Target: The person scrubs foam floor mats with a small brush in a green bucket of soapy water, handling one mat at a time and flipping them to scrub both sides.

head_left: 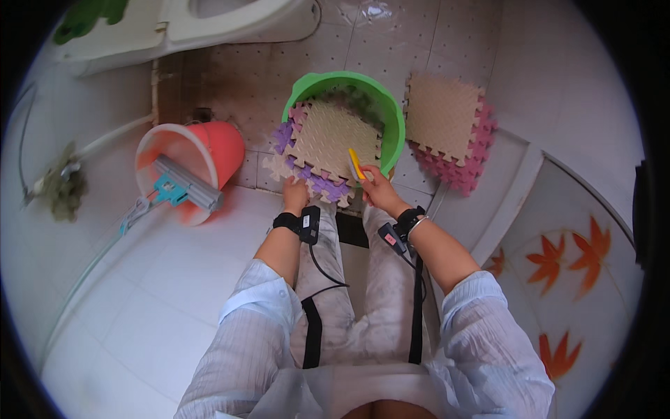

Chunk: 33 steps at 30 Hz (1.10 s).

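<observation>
A green basin point(396, 119) stands on the tiled floor ahead of me. Cream foam mat tiles point(335, 136) with jigsaw edges rest in it, stacked with purple foam mat tiles point(328, 187) and pink ones, and they jut over its near rim. At the stack's near left edge my left hand point(296, 194) is closed on a foam mat tile, though its fingertips are partly hidden. My right hand point(380, 190) grips a small yellow brush point(354, 163) above the near right part of the top cream tile. Dark, cloudy water shows at the basin's far side.
On the right lies another stack, a cream foam tile point(441, 115) over pink foam tiles point(481, 150). A tipped red bucket point(225, 150) and a sponge mop point(185, 188) are at the left. Behind stands a white toilet point(237, 24). A glass door panel point(558, 279) borders the right.
</observation>
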{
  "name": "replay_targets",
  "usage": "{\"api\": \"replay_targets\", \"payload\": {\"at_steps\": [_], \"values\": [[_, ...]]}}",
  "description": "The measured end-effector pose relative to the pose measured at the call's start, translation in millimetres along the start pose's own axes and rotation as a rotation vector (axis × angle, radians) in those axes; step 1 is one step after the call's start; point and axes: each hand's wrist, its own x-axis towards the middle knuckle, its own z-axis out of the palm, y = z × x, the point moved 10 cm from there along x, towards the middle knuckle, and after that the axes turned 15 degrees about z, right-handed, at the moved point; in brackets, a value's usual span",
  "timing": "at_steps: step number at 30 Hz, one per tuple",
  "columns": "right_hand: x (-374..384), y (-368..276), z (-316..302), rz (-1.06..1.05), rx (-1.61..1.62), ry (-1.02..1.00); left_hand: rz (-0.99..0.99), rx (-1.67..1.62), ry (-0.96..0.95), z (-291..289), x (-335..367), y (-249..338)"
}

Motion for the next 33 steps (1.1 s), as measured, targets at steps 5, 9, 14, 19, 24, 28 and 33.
{"api": "replay_targets", "payload": {"at_steps": [5, 9, 14, 19, 24, 28, 33], "values": [[40.7, -16.0, 11.7, -0.337, -0.345, 0.374, 0.129, -0.176, 0.134, 27.8, 50.9, 18.9], [72.4, -34.0, 49.9, -0.298, -0.685, 0.476, 0.244, -0.004, 0.092, 23.1, 64.1, 58.0], [126.4, -48.9, 20.6, -0.146, -0.669, 0.640, 0.300, -0.030, 0.002, 30.8, 66.4, 63.6], [87.7, -49.4, 95.7, -0.303, -0.743, 0.389, 0.294, 0.013, 0.012, 4.6, 71.0, 59.2], [129.5, -48.5, 2.4, -0.122, -0.840, 0.609, 0.219, -0.124, -0.035, 37.6, 59.0, 49.9], [58.2, -16.6, 23.7, -0.161, -0.909, 0.320, 0.197, -0.144, 0.018, 29.9, 43.5, 47.9], [-31.9, -31.1, -81.4, -0.188, -0.603, 0.473, 0.137, -0.219, 0.037, 32.8, 37.0, 43.2]]}}
